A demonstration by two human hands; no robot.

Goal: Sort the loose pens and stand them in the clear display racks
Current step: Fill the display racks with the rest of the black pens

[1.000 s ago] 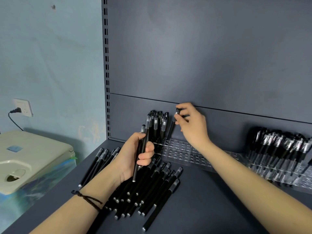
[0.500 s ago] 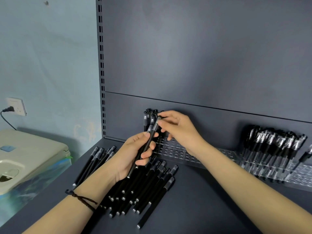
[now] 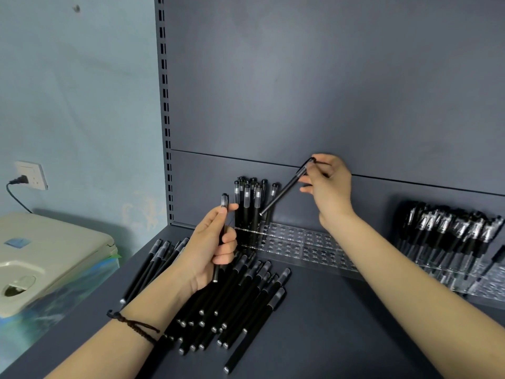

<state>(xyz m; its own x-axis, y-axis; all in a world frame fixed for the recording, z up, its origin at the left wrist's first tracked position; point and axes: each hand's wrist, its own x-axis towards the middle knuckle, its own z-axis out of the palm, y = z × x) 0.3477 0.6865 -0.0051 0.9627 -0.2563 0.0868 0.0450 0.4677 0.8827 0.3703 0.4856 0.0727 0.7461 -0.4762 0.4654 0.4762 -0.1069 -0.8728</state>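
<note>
1. On the dark grey metal shelf (image 3: 341,340), seen by the head camera, a heap of loose black pens with grey caps (image 3: 240,299) lies in front of the long clear plastic display rack (image 3: 308,242). A cluster of matching upright pens (image 3: 250,206) fills the rack's left end, and the holes to its right look free.
2. Our right hand (image 3: 329,187) pinches a slanted black pen (image 3: 284,191) by its cap end between thumb and fingertips. Its lower tip hangs above the rack, just right of the cluster and not yet in a hole.
3. Our left hand (image 3: 210,242) has its fingers curled round a second upright black pen (image 3: 224,201), cap upward, just left of the cluster.
4. To seat the slanted pen well, we judge it should be swung upright before it goes down. It should then be aimed at the nearest free hole beside the last standing pen.
5. We should lower it straight, since a sideways tip could knock the neighbours askew.
6. Cap up matches the row.
7. Farther right, a second clear rack (image 3: 489,285) holds black pens with silver clips (image 3: 442,228). Those look like a different sort, so ours belong in the left rack.
</note>
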